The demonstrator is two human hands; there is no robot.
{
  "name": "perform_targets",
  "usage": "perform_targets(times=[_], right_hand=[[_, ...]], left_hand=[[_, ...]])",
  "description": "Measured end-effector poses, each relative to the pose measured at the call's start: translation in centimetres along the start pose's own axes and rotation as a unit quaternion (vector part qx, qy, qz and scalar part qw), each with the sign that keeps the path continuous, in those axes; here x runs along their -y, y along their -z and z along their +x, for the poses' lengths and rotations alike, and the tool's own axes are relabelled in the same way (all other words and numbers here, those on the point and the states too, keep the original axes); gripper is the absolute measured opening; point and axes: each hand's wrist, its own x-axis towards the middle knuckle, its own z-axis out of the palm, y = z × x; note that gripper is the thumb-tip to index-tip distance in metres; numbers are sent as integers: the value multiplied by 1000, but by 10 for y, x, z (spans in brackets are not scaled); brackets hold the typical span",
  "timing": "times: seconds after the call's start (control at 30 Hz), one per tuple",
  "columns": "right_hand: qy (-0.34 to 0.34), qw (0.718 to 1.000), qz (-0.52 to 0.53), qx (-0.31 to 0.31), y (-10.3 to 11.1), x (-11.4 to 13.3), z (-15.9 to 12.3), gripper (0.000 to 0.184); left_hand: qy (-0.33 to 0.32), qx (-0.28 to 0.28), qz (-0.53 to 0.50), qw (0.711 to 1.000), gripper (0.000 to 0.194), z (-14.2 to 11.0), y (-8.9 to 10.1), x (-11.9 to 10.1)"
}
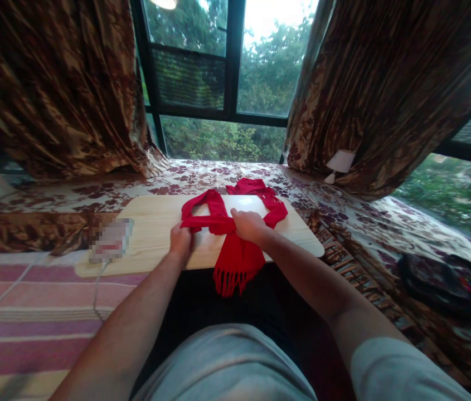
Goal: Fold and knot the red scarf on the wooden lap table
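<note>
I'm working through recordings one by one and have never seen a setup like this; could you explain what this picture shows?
There is no machine here: a person works with two bare hands. The one picture comes from a camera worn on the person's head, looking forward and down, so the forearms reach in from the bottom.

In front is a pale wooden tabletop. On it lies a red scarf, partly looped, its near fringe hanging over the front edge. The left hand and the right hand both grip it.

At the tabletop's left end is an item with a cable; it is pixelated, so I can't say what it is. Beyond is a window between curtains.
</note>
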Motion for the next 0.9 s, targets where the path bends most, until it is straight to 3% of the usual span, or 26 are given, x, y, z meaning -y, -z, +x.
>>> perform_targets(times=[0.1, 0.2, 0.3, 0.4, 0.47, 0.53, 0.6, 0.73, 0.9], right_hand=[[-32, 999, -38, 10, 1, -31, 8, 30], [-97, 993, -66, 16, 0, -68, 14, 32], [-154, 986, -70, 0, -4, -99, 14, 35], [-185, 980, -48, 57, -10, -117, 11, 33], [-161, 979, -15, 127, -14, -118, 11, 44], [-82, 980, 46, 177, -17, -111, 14, 76], [-5, 978, 116, 173, -19, -98, 18, 93], [-19, 989, 136, 46, -23, -64, 30, 75], [-68, 986, 149, 35, -26, -51, 45, 39]], left_hand=[[22, -70, -131, 989, 18, 8, 0, -1], [17, -117, -198, 973, 14, 14, -3, -3], [13, -119, -196, 973, 15, 16, -5, -4], [10, -106, -173, 979, 17, 16, -5, -3], [8, -95, -145, 985, 19, 15, -4, -2], [10, -88, -108, 990, 20, 14, -2, 0], [16, -84, -96, 992, 20, 12, -1, 1], [18, -77, -140, 987, 19, 10, -1, 0], [18, -82, -148, 985, 16, 7, -2, -6]])
